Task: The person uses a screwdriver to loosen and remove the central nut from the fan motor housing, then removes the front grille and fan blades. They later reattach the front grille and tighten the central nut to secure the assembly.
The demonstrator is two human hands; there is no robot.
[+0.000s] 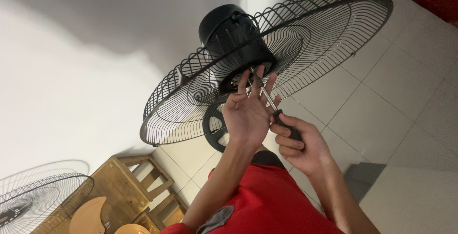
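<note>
A: Where do we stand with the room?

B: We see a floor of large pale tiles (381,96) filling the right half of the frame, and a plain white wall (71,72) across the left and the top. At the upper right corner sits a dark red edge we cannot identify. In the lower left are a wooden frame (138,181) and a second wire fan guard (33,196).

A: And the thing we work on?

B: It is a black wire fan guard (286,53), round and dished, spanning the upper middle of the frame. The black motor housing (236,34) sits behind its centre, toward the top. The guard's face tilts toward the lower right of the frame.

A: What do we hold?

B: Our right hand (298,146), right of centre, wraps a screwdriver (272,103); the fingers are curled tight around the black handle. Its long axis runs from the handle at the lower right up to the upper left, and the metal shaft points at the hub of the guard, just below the motor.

A: And the other hand?

B: Our left hand (248,115) is in the middle of the frame, palm toward us, the fingers (244,82) spread and reaching up to the hub. The fingertips lie beside the shaft near its tip; we cannot tell if they pinch anything there.
</note>
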